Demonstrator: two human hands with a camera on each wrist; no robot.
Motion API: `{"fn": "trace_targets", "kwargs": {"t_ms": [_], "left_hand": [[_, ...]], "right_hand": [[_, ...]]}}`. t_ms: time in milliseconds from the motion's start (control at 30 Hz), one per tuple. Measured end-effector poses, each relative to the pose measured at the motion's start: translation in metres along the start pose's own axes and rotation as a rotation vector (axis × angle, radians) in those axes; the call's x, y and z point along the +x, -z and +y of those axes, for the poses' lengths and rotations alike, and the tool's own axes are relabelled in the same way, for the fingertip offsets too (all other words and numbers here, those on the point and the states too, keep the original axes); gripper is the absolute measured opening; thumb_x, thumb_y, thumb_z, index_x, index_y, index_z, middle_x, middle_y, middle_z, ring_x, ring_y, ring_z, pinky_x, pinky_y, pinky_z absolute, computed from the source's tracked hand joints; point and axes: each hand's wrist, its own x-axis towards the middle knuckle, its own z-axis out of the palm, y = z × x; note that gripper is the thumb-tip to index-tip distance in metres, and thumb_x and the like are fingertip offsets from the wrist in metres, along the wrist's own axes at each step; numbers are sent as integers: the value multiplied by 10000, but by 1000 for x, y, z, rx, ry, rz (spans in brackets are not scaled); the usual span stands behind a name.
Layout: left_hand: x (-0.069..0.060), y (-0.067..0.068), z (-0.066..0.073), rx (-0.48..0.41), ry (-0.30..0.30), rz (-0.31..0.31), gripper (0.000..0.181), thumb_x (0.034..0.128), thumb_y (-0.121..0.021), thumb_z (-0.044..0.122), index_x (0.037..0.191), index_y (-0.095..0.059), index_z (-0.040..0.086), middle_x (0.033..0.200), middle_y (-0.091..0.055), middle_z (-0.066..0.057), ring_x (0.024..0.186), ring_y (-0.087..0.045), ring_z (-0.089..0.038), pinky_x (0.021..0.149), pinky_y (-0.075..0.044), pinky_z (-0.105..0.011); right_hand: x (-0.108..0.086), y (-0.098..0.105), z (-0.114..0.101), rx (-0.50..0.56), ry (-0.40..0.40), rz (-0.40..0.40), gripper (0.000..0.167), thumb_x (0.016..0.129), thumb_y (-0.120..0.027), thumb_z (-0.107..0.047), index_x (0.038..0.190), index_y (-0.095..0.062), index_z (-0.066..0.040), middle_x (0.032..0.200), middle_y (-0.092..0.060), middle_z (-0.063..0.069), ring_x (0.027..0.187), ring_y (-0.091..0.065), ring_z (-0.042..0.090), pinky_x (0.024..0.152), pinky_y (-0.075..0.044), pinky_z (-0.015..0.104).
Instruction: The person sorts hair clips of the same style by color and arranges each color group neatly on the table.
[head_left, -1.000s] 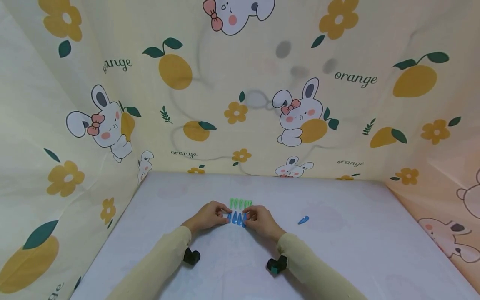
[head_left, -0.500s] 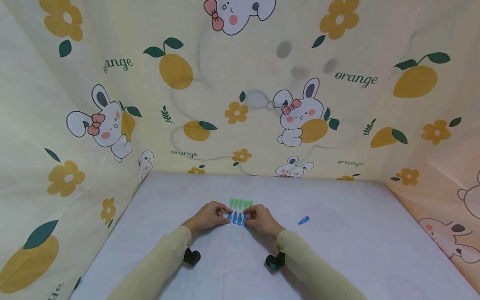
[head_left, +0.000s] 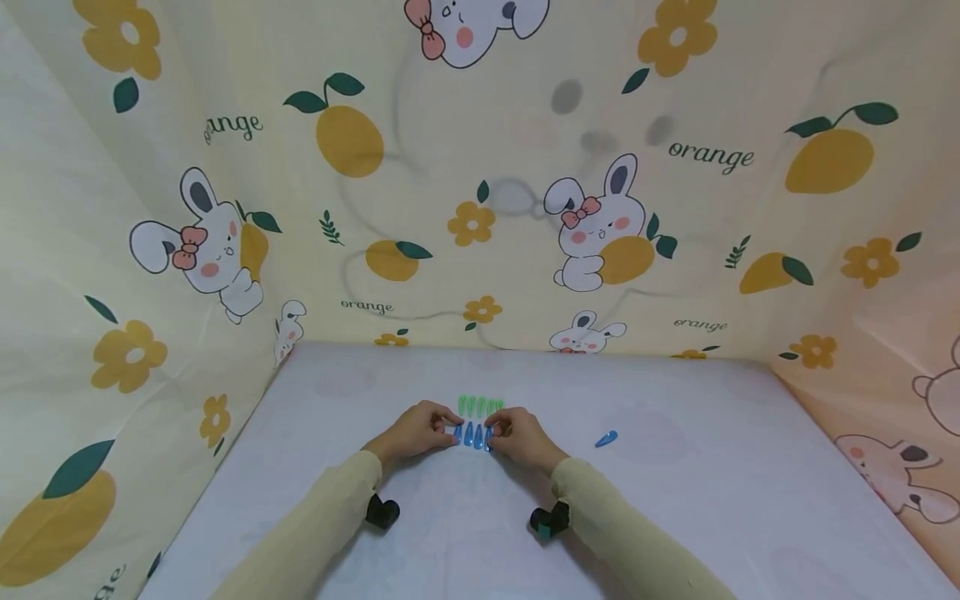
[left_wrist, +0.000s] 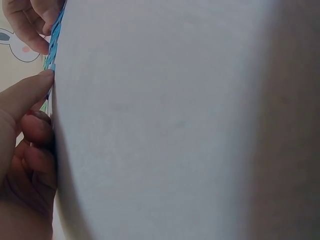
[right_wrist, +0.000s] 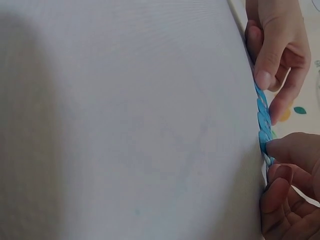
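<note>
Several blue teardrop snap hair clips (head_left: pixel 474 436) lie side by side in a short row on the white tabletop. My left hand (head_left: pixel 416 431) pinches the leftmost blue clip (head_left: pixel 458 434) between thumb and forefinger. At the other end, my right hand (head_left: pixel 525 439) holds the rightmost blue clip (head_left: pixel 489 438) the same way, partly covering it. Just behind runs a row of green hair clips (head_left: pixel 477 406), its right end close to my right fingers. Both wrist views show the blue row edge-on, with thumbs (right_wrist: pixel 290 147) touching its ends.
One more blue hair clip (head_left: pixel 607 439) lies alone to the right, tilted. A white cloth-covered table (head_left: pixel 712 500) spreads around the hands. Printed fabric walls (head_left: pixel 480 125) close in the back and both sides. Dark wrist mounts (head_left: pixel 384 513) hang under the sleeves.
My right hand and wrist have shifted very slightly, and the rightmost blue clip now sits a little straighter in the row. My left hand stays where it was.
</note>
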Motion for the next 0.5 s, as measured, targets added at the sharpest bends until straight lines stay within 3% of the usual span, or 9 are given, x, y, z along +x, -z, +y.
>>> {"fn": "trace_targets", "kwargs": {"t_ms": [500], "left_hand": [[-1, 0, 1, -3, 3, -1, 305, 905, -761, 196, 1200, -736, 127, 690, -526, 22, 662, -479, -121, 644, -390, -242]], "right_hand": [[-2, 0, 0, 18, -10, 7, 262, 898, -710, -57, 1157, -715, -20, 865, -594, 33, 804, -541, 150, 697, -460, 254]]}}
